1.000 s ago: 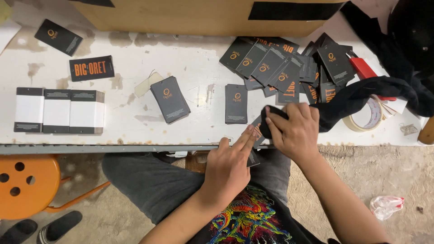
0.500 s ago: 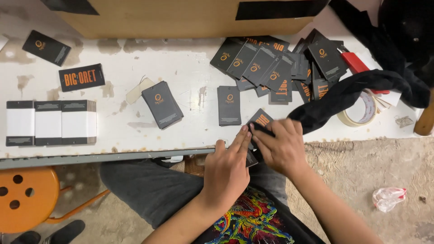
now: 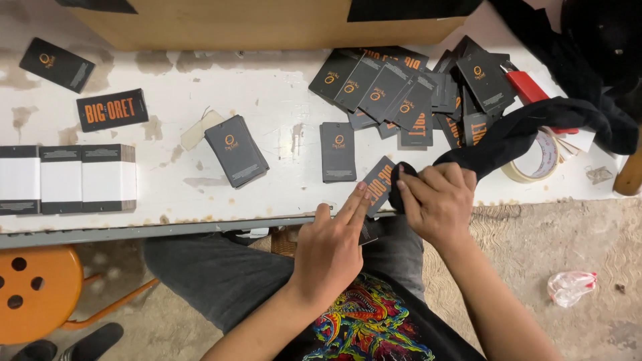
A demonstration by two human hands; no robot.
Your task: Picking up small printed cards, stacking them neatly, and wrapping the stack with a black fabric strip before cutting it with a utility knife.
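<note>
Two hands (image 3: 438, 200), dark tag (image 3: 380, 184), black cloth (image 3: 528, 130)

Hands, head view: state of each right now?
Left hand: fingers stretched out, open, tips pressing a dark card at the table edge.
Right hand: closed on black cloth.

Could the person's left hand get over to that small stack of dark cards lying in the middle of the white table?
Probably yes: the left hand sits at the table edge, and bare white tabletop lies between it and the stack of dark cards, with nothing in the way.
</note>
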